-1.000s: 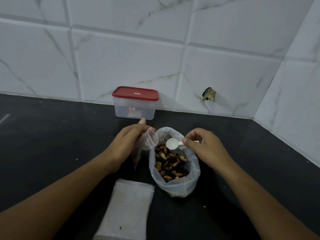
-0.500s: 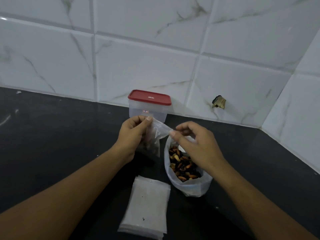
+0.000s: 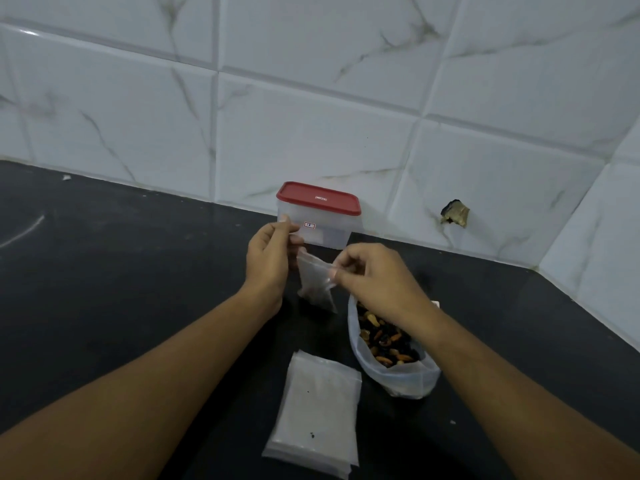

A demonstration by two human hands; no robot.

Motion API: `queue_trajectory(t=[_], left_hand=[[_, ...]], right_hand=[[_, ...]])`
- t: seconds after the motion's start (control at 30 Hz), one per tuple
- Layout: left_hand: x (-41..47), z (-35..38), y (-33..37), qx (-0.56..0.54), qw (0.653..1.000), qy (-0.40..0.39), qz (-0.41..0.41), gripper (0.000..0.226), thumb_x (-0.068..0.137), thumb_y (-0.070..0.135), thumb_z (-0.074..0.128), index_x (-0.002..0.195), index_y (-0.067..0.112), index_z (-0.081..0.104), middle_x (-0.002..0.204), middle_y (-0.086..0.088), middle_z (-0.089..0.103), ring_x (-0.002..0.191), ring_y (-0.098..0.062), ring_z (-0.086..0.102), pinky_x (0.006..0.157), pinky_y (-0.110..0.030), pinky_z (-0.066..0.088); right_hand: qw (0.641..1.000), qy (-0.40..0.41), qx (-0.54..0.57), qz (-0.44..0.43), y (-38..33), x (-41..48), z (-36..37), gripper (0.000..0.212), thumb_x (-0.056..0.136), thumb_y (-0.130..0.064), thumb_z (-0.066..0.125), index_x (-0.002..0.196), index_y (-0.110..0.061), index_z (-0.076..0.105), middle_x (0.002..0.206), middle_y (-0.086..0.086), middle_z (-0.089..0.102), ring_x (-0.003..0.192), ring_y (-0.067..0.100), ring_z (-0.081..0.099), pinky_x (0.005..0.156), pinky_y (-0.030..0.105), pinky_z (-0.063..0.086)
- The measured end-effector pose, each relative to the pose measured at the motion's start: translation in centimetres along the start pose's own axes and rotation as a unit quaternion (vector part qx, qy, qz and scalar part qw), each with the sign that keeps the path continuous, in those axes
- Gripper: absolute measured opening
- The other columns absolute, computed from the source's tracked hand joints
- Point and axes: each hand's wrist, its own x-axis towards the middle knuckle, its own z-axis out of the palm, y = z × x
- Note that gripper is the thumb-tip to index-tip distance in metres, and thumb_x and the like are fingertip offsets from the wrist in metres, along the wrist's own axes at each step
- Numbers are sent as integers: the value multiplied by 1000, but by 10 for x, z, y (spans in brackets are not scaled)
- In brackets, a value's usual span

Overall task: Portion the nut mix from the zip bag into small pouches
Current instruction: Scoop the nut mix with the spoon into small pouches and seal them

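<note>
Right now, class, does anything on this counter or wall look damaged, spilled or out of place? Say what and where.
Yes. The wall tile to the right of the red-lidded container has a broken, dark-edged hole. A few dark specks lie on the stack of empty pouches. Nothing else stands out.

Clear plastic pouch (image 3: 316,284), glossy marbled tiles (image 3: 311,133), matt black counter (image 3: 121,271)

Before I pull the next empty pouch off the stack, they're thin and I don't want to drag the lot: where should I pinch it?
On the stack of pouches, probably pinch the top one's far left corner, coming from the left. It lies flat on the counter, so only an edge can be lifted, and the bag of nuts crowds its right side.
</note>
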Motion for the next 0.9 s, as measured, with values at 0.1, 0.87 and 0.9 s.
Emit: queue_trajectory(t=[0.1,0.87,0.9], left_hand=[[1,0,-1,8,1000,7,7,31,105,32,55,105,5,70,80,-3,66,72,-12,63,62,-22,55],[-26,16,14,-40,975,-216,-35,12,91,21,70,96,12,75,94,-10,74,83,-25,71,71,-43,61],[-26,17,14,-43,975,-215,-40,13,92,21,69,99,11,74,96,-10,74,86,-25,71,75,-47,60]], right_hand=[[995,86,26,-31,4,-3,4,9,97,-19,70,89,-22,72,81,-9,71,78,5,67,72,20,55],[981,65,178,30,29,-49,-20,29,89,-15,81,112,-28,68,90,-11,77,90,5,73,88,24,55],[982,63,176,31,31,-49,-22,29,89,-15,81,113,-28,68,89,-10,77,90,5,73,91,26,54]])
